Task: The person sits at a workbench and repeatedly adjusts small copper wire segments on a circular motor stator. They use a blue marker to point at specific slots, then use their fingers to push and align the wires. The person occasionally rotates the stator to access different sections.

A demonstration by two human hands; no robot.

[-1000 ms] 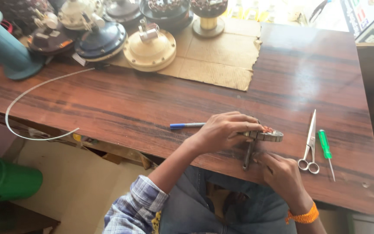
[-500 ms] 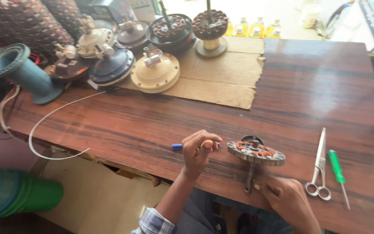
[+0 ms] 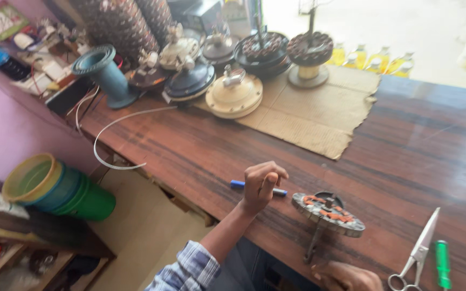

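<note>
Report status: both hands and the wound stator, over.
Left hand loosely curled over the blue pen, gripping nothing. Right hand at the stator's shaft, grip unclear. Stator tilted on the wooden table. Scissors and green screwdriver lie right.

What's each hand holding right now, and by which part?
Left hand is loosely curled above the blue pen, gripping nothing. Right hand is at the stator's shaft base; its grip is unclear.

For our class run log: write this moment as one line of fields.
left hand: raised, fingers curled, above blue pen | right hand: at shaft of round copper-wound metal stator | nearby: steel scissors, green screwdriver
</note>
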